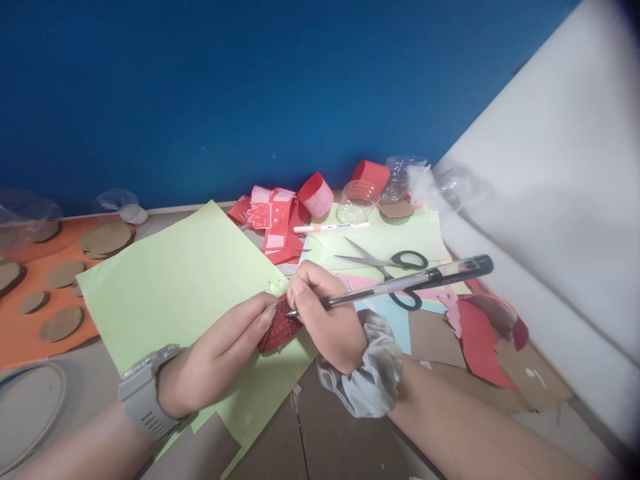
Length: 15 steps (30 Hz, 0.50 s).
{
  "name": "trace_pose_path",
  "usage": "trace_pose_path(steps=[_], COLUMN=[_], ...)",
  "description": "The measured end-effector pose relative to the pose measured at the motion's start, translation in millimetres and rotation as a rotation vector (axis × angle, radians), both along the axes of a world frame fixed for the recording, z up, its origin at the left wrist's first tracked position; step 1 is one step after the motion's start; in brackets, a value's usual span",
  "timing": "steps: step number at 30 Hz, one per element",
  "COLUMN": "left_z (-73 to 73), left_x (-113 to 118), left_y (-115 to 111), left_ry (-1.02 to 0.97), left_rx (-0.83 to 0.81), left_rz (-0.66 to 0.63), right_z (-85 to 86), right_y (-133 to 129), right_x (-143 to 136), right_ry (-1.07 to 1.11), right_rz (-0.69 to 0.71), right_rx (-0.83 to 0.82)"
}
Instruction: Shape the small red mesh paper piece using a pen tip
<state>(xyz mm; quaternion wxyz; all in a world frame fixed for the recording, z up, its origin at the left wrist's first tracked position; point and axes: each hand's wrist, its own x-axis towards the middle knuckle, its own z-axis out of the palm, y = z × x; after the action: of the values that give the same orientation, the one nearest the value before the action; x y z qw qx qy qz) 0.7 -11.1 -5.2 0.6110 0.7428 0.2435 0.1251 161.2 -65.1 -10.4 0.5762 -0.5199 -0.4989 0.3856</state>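
Note:
A small red piece [280,331] covered in a dark crosshatched pattern is pinched by my left hand [227,350], which comes in from the lower left. My right hand [330,320] grips a clear-barrelled pen [400,285], its tip touching or very close to the red piece. The pen's black capped end points to the right. Under both hands spreads a large light green sheet [185,280]. Behind my right hand lie open scissors [385,263] with black handles.
Cardboard discs [63,323] rest on an orange sheet [30,340] at left. Red and pink paper pieces [280,220], a white marker [330,228] and clear plastic cups [355,203] stand along the blue wall [280,93]. Red scraps [483,340] lie at right by a white panel [565,200].

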Motion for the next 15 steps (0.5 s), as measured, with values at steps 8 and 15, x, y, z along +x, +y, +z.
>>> trace_pose_path(steps=[8, 15], left_z=[0.2, -0.7], left_x=[0.1, 0.3], left_y=[0.2, -0.2], left_ry=[0.004, -0.002], left_rx=[-0.007, -0.022], left_rz=[0.008, 0.004], right_z=[0.6, 0.0], right_y=[0.0, 0.0], right_x=[0.1, 0.4], right_ry=[0.008, 0.023], right_rz=[0.000, 0.007], right_rx=[-0.001, -0.005])
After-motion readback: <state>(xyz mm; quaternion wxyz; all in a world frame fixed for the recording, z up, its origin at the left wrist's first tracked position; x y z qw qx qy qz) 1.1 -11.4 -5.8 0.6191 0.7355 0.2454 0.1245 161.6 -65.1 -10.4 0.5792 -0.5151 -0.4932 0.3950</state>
